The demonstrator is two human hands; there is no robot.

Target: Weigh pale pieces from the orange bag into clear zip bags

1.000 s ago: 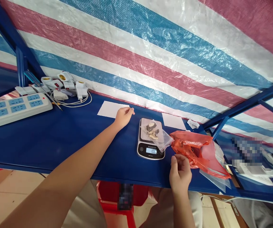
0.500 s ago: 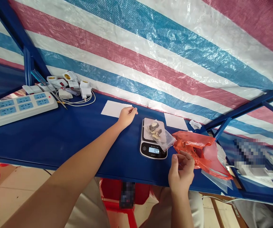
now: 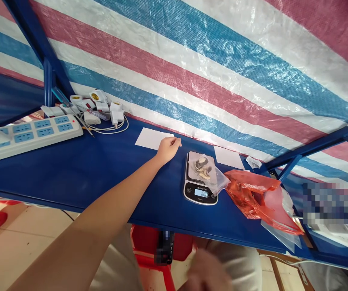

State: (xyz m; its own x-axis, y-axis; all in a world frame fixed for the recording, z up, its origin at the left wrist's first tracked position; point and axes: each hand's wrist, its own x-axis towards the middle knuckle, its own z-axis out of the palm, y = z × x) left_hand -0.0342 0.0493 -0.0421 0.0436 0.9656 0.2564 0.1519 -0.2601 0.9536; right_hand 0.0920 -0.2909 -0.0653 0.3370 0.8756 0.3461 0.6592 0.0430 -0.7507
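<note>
My left hand (image 3: 169, 148) is closed, resting at the edge of a white sheet of paper (image 3: 149, 138); whether anything is inside the fingers is hidden. To its right stands a kitchen scale (image 3: 200, 200), its lit display reading about 10.0. On the scale's plate lies a clear plastic bag (image 3: 219, 180) holding dried slices, pale with dark edges, perhaps mushroom (image 3: 202, 166). My right hand (image 3: 210, 270) is low over my lap, below the table's front edge, smeared by motion, so its fingers cannot be made out.
A red plastic bag (image 3: 249, 196) lies right of the scale, with clear bags (image 3: 283, 234) under it. Another white sheet (image 3: 228, 157) and crumpled paper (image 3: 253, 162) are behind. A power strip (image 3: 34, 135) and white lamp sockets with cables (image 3: 101, 107) occupy the left. Striped sheeting hangs behind.
My right hand has dropped from beside the red bag to below the table edge. My left hand stays by the paper. The view has shifted slightly, and the display reading has changed.
</note>
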